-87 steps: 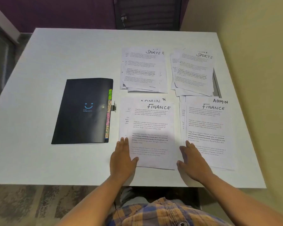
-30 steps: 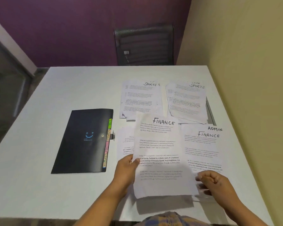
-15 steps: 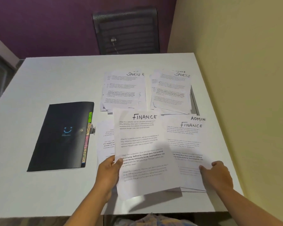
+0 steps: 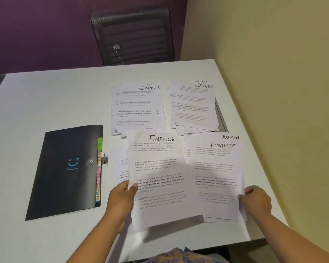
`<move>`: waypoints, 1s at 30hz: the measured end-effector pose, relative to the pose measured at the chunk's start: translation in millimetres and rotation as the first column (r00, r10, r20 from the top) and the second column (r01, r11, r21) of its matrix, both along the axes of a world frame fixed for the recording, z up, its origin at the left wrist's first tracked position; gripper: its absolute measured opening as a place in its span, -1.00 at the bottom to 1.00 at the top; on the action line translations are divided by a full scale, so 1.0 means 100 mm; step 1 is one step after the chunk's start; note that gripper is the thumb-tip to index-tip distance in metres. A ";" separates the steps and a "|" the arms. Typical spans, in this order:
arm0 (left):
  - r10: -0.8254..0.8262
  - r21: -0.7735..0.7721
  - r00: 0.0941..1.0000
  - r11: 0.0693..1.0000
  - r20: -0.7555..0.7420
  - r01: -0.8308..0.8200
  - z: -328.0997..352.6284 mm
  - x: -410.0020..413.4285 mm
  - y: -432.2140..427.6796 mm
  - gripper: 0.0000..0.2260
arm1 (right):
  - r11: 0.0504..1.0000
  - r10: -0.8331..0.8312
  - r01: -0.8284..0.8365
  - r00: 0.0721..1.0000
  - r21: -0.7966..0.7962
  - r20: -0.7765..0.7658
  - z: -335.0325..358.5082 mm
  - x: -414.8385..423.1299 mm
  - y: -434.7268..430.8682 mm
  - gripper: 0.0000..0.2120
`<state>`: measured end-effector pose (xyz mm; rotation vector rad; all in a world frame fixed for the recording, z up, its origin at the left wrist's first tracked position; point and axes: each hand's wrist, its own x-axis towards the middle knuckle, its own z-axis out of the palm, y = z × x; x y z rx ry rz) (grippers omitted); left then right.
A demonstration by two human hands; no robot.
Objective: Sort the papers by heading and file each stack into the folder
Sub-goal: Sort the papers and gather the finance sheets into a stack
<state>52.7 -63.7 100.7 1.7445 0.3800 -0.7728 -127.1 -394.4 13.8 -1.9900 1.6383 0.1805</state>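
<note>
Pinching one lifted FINANCE sheet [image 4: 160,177] with left hand [image 4: 120,202], gripping one stack's [image 4: 217,168] edge with right hand [image 4: 256,202], right of one folder [image 4: 65,173], among four stacks [image 4: 135,111] on table [image 4: 46,95].

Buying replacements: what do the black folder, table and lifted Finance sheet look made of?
Black folder: likely plastic, faintly glossy; light sheens across its cover. Table: smooth matte white, probably laminate. Finance sheet: thin printer paper; it curls where the left hand pinches it.
</note>
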 end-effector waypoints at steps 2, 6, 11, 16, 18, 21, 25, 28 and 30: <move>-0.014 -0.006 1.000 1.000 -0.002 0.014 0.01 0.03 0.00 -0.84 | 1.000 -0.023 0.023 1.000 -0.001 -0.003 0.01 -0.02 0.00 -0.89; -0.030 -0.011 1.000 0.999 0.003 0.030 -0.01 0.10 0.01 -0.83 | 1.000 -0.026 0.026 1.000 -0.005 0.005 0.05 -0.06 -0.02 -0.89; -0.047 -0.031 0.999 0.998 0.025 0.048 0.06 0.16 -0.03 -0.84 | 0.995 -0.084 0.088 0.994 -0.044 0.076 0.07 -0.16 -0.06 -0.74; -0.044 -0.032 0.999 0.998 0.022 0.045 0.04 0.20 -0.05 -0.84 | 0.991 -0.125 0.133 0.969 -0.023 0.212 0.26 -0.25 -0.04 -0.87; -0.026 -0.044 0.999 0.999 0.031 0.027 0.00 0.21 -0.05 -0.83 | 0.986 -0.158 0.168 0.945 -0.012 0.288 0.35 -0.30 -0.03 -0.81; 0.011 -0.048 0.999 0.999 0.048 -0.008 -0.04 0.20 -0.05 -0.83 | 0.956 -0.294 0.253 0.849 0.150 0.438 0.50 -0.39 -0.05 -0.85; 0.037 -0.003 0.994 0.999 0.106 -0.037 -0.04 0.19 -0.06 -0.84 | 0.844 -0.514 0.294 0.680 0.448 0.523 0.70 -0.42 -0.07 -0.77; 0.051 0.010 0.989 0.999 0.137 -0.053 -0.03 0.18 -0.08 -0.84 | 0.819 -0.514 0.178 0.651 0.546 0.559 0.89 -0.32 0.05 -0.85; 0.051 0.001 0.988 0.999 0.149 -0.052 -0.02 0.16 -0.09 -0.84 | 0.825 -0.463 0.087 0.670 0.558 0.580 1.02 -0.20 0.21 -0.92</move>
